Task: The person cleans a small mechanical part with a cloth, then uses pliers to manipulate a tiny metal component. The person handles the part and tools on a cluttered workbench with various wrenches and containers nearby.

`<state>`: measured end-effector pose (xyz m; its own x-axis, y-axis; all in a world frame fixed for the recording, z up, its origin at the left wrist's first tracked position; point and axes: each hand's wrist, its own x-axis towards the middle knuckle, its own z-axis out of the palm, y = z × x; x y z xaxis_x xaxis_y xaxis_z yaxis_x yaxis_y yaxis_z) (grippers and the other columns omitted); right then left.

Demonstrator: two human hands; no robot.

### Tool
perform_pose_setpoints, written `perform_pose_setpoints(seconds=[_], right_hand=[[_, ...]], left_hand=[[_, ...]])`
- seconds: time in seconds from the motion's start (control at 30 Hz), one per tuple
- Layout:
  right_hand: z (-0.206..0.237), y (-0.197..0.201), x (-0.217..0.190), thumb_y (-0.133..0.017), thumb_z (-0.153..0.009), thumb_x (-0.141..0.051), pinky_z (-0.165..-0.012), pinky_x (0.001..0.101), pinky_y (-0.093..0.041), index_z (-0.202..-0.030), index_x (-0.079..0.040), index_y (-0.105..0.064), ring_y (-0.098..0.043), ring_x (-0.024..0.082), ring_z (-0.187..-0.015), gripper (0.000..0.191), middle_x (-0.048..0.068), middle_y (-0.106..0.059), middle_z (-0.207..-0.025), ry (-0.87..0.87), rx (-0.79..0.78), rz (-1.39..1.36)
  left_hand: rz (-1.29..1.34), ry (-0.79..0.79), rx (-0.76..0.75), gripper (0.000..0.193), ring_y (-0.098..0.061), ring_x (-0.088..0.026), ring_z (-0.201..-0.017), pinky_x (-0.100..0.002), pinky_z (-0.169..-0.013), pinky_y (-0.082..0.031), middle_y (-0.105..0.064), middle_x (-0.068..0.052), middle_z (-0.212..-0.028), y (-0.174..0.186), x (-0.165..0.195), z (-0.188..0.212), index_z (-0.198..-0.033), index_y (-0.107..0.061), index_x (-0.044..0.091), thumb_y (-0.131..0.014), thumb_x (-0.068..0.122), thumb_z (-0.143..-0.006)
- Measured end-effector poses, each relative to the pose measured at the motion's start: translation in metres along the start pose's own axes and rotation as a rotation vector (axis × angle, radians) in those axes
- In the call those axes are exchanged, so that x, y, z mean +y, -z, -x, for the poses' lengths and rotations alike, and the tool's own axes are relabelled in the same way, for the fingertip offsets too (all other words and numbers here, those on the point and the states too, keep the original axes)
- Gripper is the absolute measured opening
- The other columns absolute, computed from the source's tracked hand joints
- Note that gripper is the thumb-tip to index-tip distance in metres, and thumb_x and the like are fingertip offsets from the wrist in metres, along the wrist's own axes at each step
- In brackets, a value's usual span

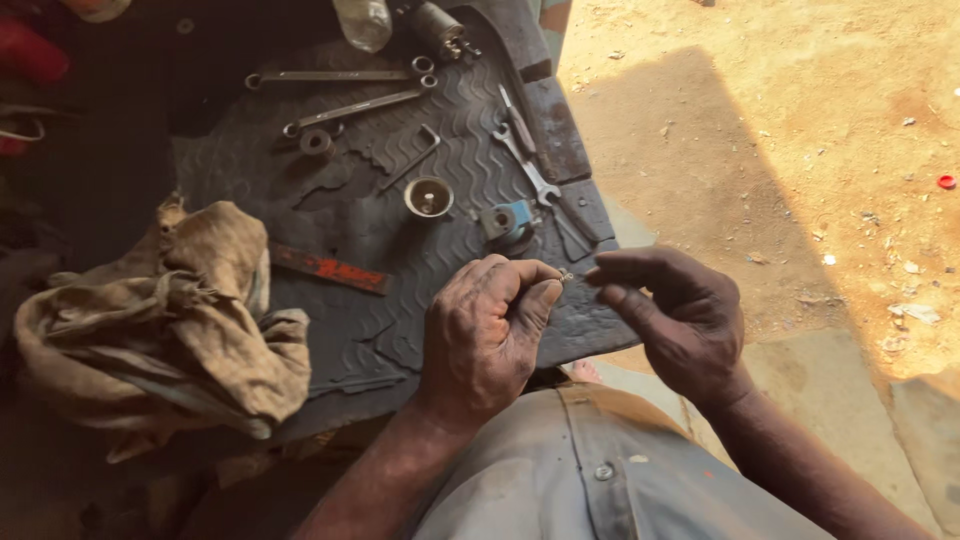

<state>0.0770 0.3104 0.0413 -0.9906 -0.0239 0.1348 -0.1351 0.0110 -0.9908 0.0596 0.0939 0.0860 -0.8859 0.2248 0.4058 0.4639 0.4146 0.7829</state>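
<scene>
You're crouched over a black ribbed rubber mat (pixel 400 330), and a crumpled, grimy rag (pixel 170 320) lies heaped on its left side. Long ring spanners (pixel 345 92) lie across the far end, an open-ended spanner (pixel 528 170) sits right of centre, a red-marked flat bar (pixel 330 269) lies beside the rag, and a small metal cup (pixel 428 196) stands mid-mat. Your left hand (pixel 485 335) is curled into a near-fist, thumb and forefinger pinched tight on a tiny pale metal part (pixel 566 275), held up above the mat's near edge. It's too small to make out its shape. Your right hand (pixel 675 315) hovers just beside it, fingers loosely bent and gripping nothing.
</scene>
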Motion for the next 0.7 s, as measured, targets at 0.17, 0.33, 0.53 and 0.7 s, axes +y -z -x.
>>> perform_pose_setpoints(seconds=[0.17,0.33,0.53,0.7], right_hand=[[-0.014,0.024,-0.017,-0.073,-0.091,0.005,-0.090,0.0297,-0.060,-0.118,0.003,-0.071,-0.072,0.015,-0.101,0.027,0.012,-0.077,-0.107,-0.022,-0.111,-0.080],[-0.020,0.026,-0.025,-0.076,-0.089,0.006,-0.086,0.0290,-0.059,-0.108,0.004,-0.074,-0.071,0.015,-0.096,0.019,0.012,-0.076,-0.103,0.091,-0.173,-0.072],[-0.018,0.009,-0.026,-0.074,-0.090,0.006,-0.083,0.0295,-0.058,-0.103,0.006,-0.075,-0.070,0.017,-0.092,0.013,0.013,-0.075,-0.099,0.083,-0.150,-0.175],[-0.017,-0.008,-0.020,-0.071,-0.092,0.002,-0.082,0.0331,-0.060,-0.102,0.009,-0.074,-0.072,0.021,-0.090,0.012,0.016,-0.075,-0.096,-0.006,-0.112,-0.353]], left_hand=[[-0.014,0.007,-0.005,0.014,-0.066,-0.027,-0.079,-0.041,-0.072,-0.052,-0.067,-0.009,-0.085,-0.020,0.037,-0.014,-0.100,-0.069,0.005,-0.066,0.018,-0.103],[-0.067,0.039,-0.026,0.018,-0.067,-0.029,-0.079,-0.042,-0.071,-0.052,-0.067,-0.011,-0.083,-0.021,0.048,-0.019,-0.096,-0.068,0.004,-0.066,0.020,-0.102],[-0.009,0.039,-0.056,0.021,-0.069,-0.029,-0.080,-0.040,-0.069,-0.054,-0.069,-0.012,-0.084,-0.002,0.049,-0.025,-0.095,-0.067,0.003,-0.063,0.021,-0.104],[0.130,0.211,-0.164,0.028,-0.067,-0.017,-0.063,-0.035,-0.058,-0.052,-0.066,-0.008,-0.071,0.012,0.044,-0.028,-0.088,-0.068,0.002,-0.060,0.024,-0.104]])
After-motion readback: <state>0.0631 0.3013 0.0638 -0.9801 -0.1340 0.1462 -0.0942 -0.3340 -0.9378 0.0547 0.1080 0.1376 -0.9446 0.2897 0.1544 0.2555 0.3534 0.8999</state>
